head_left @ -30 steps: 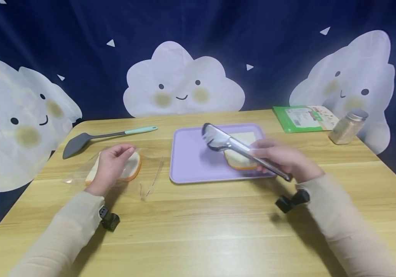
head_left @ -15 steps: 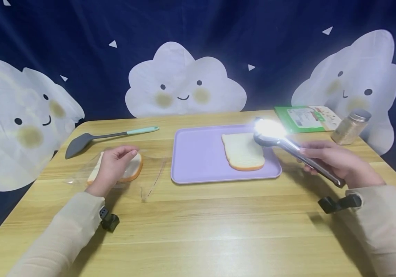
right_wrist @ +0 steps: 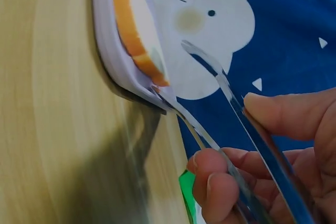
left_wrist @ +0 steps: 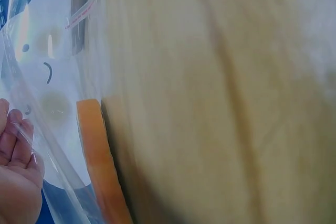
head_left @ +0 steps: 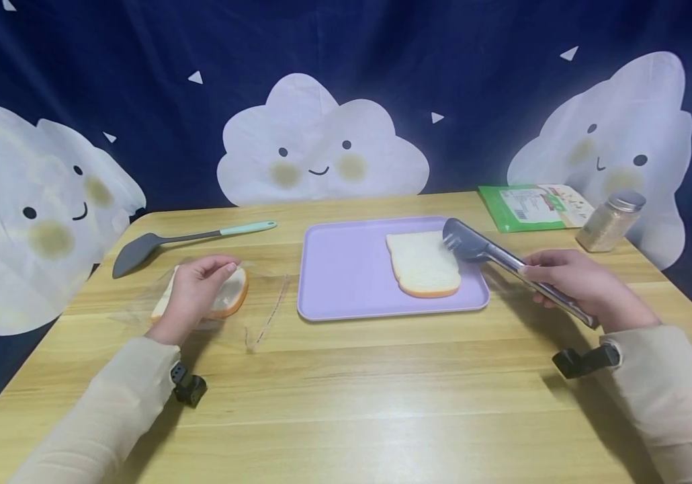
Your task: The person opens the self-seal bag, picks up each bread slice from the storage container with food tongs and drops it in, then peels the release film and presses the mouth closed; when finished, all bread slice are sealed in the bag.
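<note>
Wood tbl point(head_left: 382, 390), navy cloth point(head_left: 376, 40) behind, L hand point(head_left: 196, 292) w/ bag point(left_wrist: 64, 169) in pinch, R hand point(head_left: 588, 286) round tongs point(head_left: 504, 260)

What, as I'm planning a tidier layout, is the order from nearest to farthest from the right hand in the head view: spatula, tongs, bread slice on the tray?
1. Tongs: held in the right hand.
2. Bread slice: left of that hand, on the right part of the purple tray.
3. Spatula: farther left, on the table beyond the tray.
</note>
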`<control>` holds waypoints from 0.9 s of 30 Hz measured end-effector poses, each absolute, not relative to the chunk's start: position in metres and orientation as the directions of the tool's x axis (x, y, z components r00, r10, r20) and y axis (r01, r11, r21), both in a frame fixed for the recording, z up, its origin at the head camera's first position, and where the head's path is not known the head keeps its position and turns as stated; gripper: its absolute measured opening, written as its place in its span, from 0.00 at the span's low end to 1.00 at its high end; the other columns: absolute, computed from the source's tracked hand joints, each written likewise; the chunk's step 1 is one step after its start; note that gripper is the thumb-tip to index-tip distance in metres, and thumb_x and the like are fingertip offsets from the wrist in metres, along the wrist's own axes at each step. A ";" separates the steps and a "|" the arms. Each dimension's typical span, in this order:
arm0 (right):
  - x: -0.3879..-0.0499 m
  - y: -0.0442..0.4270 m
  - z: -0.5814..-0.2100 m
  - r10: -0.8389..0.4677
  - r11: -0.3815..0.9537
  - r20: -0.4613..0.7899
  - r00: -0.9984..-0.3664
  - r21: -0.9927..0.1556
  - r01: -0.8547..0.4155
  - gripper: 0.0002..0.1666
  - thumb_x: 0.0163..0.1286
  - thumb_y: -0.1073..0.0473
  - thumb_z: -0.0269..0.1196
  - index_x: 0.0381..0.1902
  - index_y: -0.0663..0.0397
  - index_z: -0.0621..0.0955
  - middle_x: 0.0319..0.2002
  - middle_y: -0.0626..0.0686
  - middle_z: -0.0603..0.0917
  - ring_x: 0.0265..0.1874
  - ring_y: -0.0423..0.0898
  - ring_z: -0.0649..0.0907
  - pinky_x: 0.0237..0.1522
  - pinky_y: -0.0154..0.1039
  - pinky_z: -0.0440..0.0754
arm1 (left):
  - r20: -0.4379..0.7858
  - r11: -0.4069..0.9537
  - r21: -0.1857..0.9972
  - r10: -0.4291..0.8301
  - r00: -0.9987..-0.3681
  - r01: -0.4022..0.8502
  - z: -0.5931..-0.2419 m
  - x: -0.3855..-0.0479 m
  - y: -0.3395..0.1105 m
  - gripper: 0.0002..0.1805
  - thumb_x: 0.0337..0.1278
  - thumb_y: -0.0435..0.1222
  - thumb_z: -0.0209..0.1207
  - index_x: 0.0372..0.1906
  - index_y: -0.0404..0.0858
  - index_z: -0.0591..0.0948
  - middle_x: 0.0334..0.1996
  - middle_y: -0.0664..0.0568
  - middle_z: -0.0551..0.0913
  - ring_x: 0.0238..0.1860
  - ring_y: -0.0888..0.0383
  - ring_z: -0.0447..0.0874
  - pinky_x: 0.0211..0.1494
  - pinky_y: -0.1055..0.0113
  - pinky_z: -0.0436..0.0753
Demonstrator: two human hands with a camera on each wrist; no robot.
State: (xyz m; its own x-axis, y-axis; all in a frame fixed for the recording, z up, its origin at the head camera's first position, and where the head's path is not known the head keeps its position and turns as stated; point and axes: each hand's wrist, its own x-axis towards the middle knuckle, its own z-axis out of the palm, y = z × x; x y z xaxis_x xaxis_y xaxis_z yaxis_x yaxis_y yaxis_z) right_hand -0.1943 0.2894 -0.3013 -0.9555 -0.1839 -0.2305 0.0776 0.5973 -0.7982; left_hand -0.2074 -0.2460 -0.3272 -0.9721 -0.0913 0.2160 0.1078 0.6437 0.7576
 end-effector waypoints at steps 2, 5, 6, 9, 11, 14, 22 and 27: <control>-0.195 0.286 -0.302 -0.174 0.609 -0.229 -0.958 -0.790 0.078 0.26 0.70 0.60 0.51 0.56 0.79 0.65 0.24 0.53 0.79 0.21 0.41 0.79 0.25 0.38 0.80 | 0.214 0.644 0.758 -0.096 -0.972 0.103 -0.327 -0.207 -0.246 0.17 0.63 0.43 0.54 0.45 0.35 0.82 0.45 0.42 0.83 0.38 0.76 0.73 0.41 0.80 0.73; -0.196 0.284 -0.303 -0.180 0.596 -0.239 -0.954 -0.798 0.088 0.27 0.70 0.60 0.50 0.57 0.80 0.64 0.25 0.52 0.79 0.22 0.41 0.79 0.26 0.38 0.80 | 0.216 0.644 0.758 -0.100 -0.971 0.103 -0.328 -0.207 -0.246 0.17 0.63 0.43 0.54 0.45 0.35 0.83 0.45 0.42 0.83 0.38 0.75 0.74 0.40 0.79 0.73; -0.196 0.283 -0.305 -0.187 0.582 -0.248 -0.951 -0.808 0.096 0.27 0.70 0.60 0.50 0.57 0.80 0.63 0.25 0.51 0.79 0.22 0.41 0.79 0.26 0.38 0.80 | 0.218 0.645 0.757 -0.099 -0.971 0.104 -0.328 -0.207 -0.246 0.17 0.63 0.43 0.54 0.44 0.35 0.83 0.45 0.42 0.83 0.38 0.75 0.74 0.40 0.78 0.73; -0.198 0.285 -0.309 -0.208 0.529 -0.274 -0.939 -0.839 0.128 0.27 0.71 0.60 0.50 0.57 0.81 0.62 0.27 0.49 0.79 0.23 0.40 0.79 0.27 0.37 0.80 | 0.220 0.643 0.758 -0.099 -0.971 0.106 -0.328 -0.207 -0.246 0.17 0.63 0.44 0.54 0.44 0.35 0.83 0.45 0.42 0.83 0.38 0.74 0.74 0.40 0.78 0.73; -0.198 0.287 -0.311 -0.213 0.486 -0.289 -0.934 -0.860 0.155 0.26 0.71 0.60 0.50 0.56 0.80 0.63 0.28 0.48 0.80 0.23 0.40 0.79 0.27 0.36 0.80 | 0.220 0.643 0.759 -0.096 -0.971 0.108 -0.328 -0.206 -0.246 0.17 0.63 0.44 0.54 0.44 0.34 0.83 0.45 0.42 0.83 0.38 0.75 0.74 0.41 0.78 0.72; -0.199 0.289 -0.314 -0.206 0.428 -0.303 -0.930 -0.883 0.193 0.22 0.70 0.61 0.51 0.53 0.76 0.67 0.28 0.48 0.81 0.23 0.40 0.80 0.27 0.35 0.80 | 0.218 0.638 0.762 -0.092 -0.972 0.111 -0.328 -0.206 -0.246 0.17 0.63 0.44 0.54 0.45 0.34 0.82 0.45 0.41 0.83 0.38 0.75 0.74 0.40 0.78 0.73; -0.201 0.285 -0.318 -0.146 0.419 -0.301 -0.942 -0.882 0.216 0.23 0.67 0.61 0.56 0.53 0.74 0.67 0.27 0.47 0.80 0.22 0.40 0.80 0.25 0.35 0.80 | 0.227 0.629 0.769 -0.103 -0.968 0.114 -0.330 -0.206 -0.247 0.17 0.62 0.44 0.55 0.44 0.34 0.83 0.41 0.50 0.84 0.37 0.75 0.75 0.40 0.78 0.73; -0.202 0.282 -0.320 -0.102 0.434 -0.304 -0.947 -0.871 0.233 0.28 0.65 0.62 0.57 0.56 0.77 0.64 0.26 0.46 0.80 0.20 0.39 0.79 0.24 0.35 0.80 | 0.221 0.627 0.771 -0.104 -0.970 0.108 -0.329 -0.206 -0.248 0.18 0.62 0.45 0.55 0.44 0.35 0.83 0.40 0.53 0.84 0.37 0.74 0.75 0.40 0.78 0.73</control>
